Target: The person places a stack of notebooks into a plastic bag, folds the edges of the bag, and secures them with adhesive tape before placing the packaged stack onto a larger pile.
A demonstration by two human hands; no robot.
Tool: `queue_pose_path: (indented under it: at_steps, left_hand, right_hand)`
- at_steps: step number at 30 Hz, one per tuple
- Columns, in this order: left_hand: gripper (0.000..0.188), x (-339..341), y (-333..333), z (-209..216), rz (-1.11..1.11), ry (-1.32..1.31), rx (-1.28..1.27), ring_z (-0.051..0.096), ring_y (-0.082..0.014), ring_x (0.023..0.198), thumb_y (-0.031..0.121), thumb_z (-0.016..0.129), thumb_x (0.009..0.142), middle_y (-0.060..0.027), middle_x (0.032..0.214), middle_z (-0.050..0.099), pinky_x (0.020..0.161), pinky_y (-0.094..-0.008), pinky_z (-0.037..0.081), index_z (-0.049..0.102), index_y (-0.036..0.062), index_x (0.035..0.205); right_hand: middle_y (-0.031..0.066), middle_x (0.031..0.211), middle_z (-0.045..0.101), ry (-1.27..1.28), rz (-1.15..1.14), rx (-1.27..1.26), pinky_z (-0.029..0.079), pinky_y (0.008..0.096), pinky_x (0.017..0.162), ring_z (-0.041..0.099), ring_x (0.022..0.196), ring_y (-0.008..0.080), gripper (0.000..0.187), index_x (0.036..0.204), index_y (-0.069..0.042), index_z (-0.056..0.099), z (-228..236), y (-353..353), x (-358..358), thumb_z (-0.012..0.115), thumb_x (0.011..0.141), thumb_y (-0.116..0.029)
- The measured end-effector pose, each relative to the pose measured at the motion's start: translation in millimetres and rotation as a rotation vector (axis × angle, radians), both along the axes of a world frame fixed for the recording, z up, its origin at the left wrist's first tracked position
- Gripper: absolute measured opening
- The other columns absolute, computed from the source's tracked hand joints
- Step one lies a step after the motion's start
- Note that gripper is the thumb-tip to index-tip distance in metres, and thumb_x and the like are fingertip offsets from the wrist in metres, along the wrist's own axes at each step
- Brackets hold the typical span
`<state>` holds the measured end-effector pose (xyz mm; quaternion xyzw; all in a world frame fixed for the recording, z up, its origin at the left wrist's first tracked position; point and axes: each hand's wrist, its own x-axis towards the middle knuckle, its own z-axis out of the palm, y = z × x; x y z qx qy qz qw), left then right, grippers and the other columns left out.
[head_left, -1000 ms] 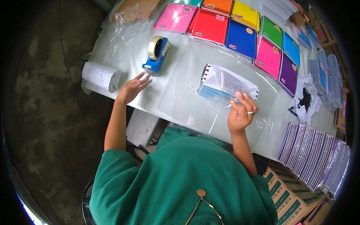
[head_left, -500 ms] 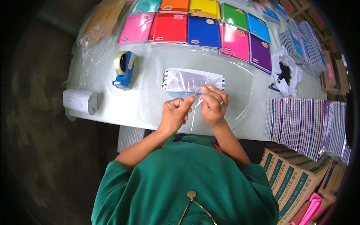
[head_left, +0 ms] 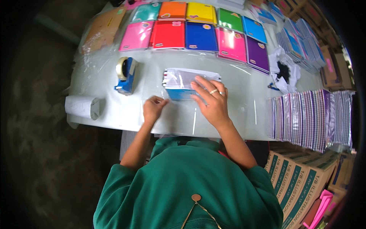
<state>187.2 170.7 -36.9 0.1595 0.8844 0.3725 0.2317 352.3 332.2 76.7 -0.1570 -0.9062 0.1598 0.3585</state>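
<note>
Covering the right end of the notebook stack (head_left: 183, 94) on the pale table (head_left: 118, 111), the right hand (head_left: 213, 101) has its fingers spread apart; the left hand (head_left: 154, 108) has its fingertips drawn together just beside the stack's near left corner, though whether they grip the clear plastic (head_left: 195, 121) cannot be told

The right hand (head_left: 213, 102), ringed on one finger, spread its fingers over the right end of a white-topped, blue-sided bundle (head_left: 179, 81) in clear film, while the left hand (head_left: 153, 110) drew thumb and fingertips together near the bundle's lower left corner, any film between them too fine to make out. A blue tape dispenser (head_left: 130, 78) stood on the pale table (head_left: 126, 112), beyond a white wrapped packet (head_left: 80, 106) near the edge. Colourful spiral notebooks (head_left: 169, 35) lay in two rows along the far side.
</note>
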Motion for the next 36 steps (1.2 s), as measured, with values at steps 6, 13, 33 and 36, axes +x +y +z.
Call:
queue_pose_path:
  at_steps: [6,13,33,36]
  left_hand:
    - [0.046,-161,-70,23,0.253,0.549,-0.152,0.056,-0.0264,0.081,0.042,0.059,0.083,-0.0098,0.086,0.059,0.070,-0.0344,0.045,0.059,0.0076,0.114]
    - [0.029,-184,-71,51,-0.011,-0.533,0.210,0.050,-0.0126,0.083,0.033,0.059,0.085,-0.0053,0.098,0.058,0.066,-0.0228,0.041,0.066,0.0083,0.097]
    - [0.038,81,72,108,-0.009,-0.601,0.642,0.043,-0.0057,0.038,0.036,0.064,0.084,-0.0015,0.050,0.053,0.037,-0.0201,0.033,0.060,0.0042,0.064]
    - [0.039,80,67,115,0.000,-0.605,0.580,0.043,-0.0056,0.039,0.037,0.066,0.083,-0.0016,0.050,0.052,0.037,-0.0201,0.033,0.058,0.0050,0.062]
  right_hand:
    - [-0.0054,0.114,0.062,0.077,-0.035,0.054,0.036,0.0286,0.079,0.051,0.090,0.0137,0.039,0.103,-0.017,0.068,-13,-5,-6,0.075,0.065,-0.010]
    - [-0.0049,0.115,0.062,0.039,-0.022,0.079,0.036,0.0282,0.081,0.050,0.089,0.0151,0.042,0.107,-0.017,0.067,-14,-2,-4,0.075,0.066,-0.008]
    - [0.0129,0.137,0.039,-0.012,0.071,-0.148,0.038,0.0404,0.092,0.048,0.110,0.0310,0.058,0.125,-0.011,0.052,-3,6,9,0.055,0.070,0.007]
    - [0.0136,0.139,0.037,-0.128,0.028,-0.075,0.039,0.0412,0.091,0.045,0.111,0.0344,0.056,0.122,-0.012,0.055,2,6,6,0.053,0.070,0.009]
